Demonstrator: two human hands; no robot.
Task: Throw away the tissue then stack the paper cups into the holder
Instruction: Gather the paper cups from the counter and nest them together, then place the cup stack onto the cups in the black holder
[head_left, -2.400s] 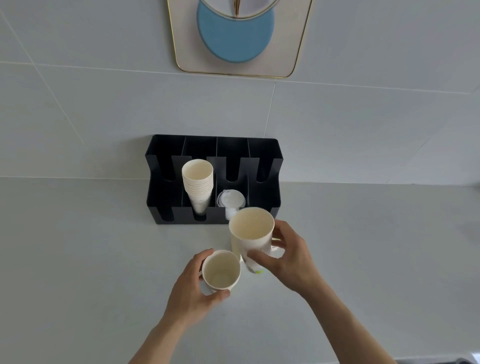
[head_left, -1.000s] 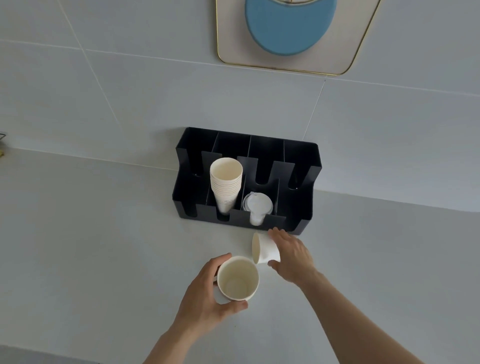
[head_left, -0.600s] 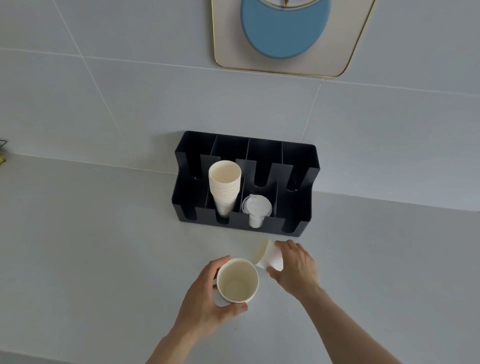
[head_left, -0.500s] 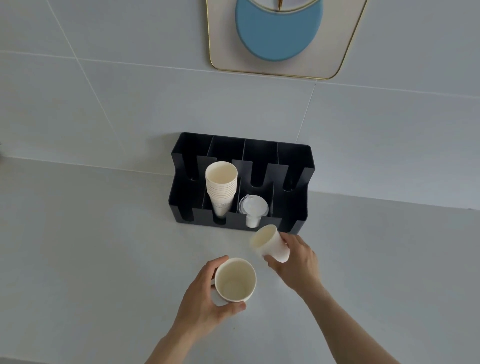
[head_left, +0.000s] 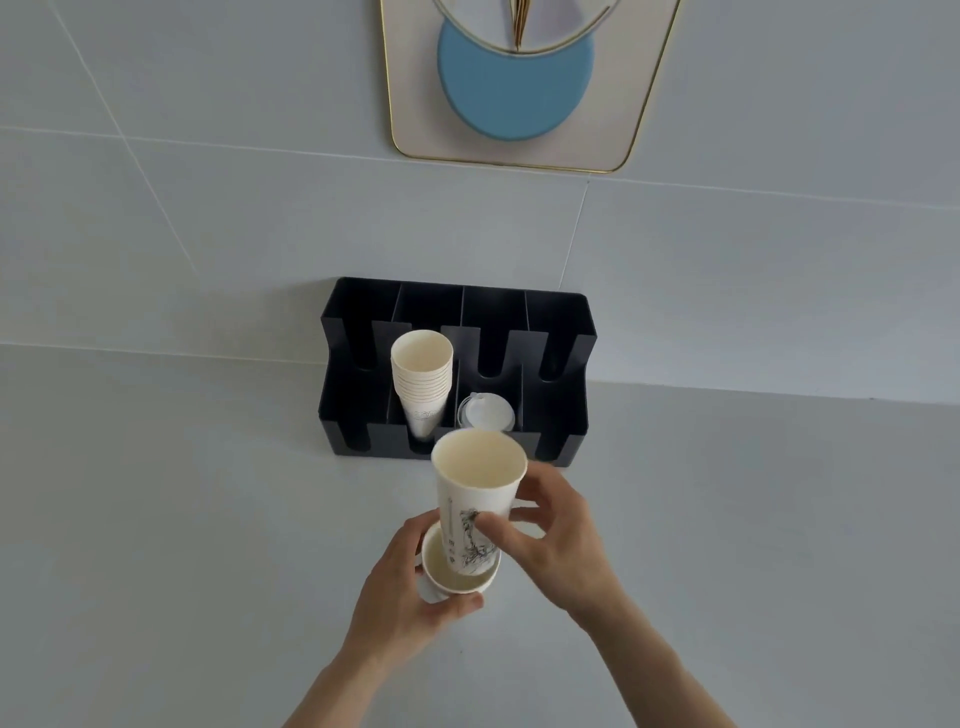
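Fingers (head_left: 491, 530) of our right hand (head_left: 556, 545) are clamping an upper cup (head_left: 475, 499) into the lower cup (head_left: 457, 574) our left hand (head_left: 410, 597) is gripping, near the holder (head_left: 561, 415).

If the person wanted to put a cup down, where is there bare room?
The grey counter left of the black holder and hands is bare, and so is the stretch to their right. It is crowded between the holder's front and the hands, where the left hand and right hand nest two paper cups.
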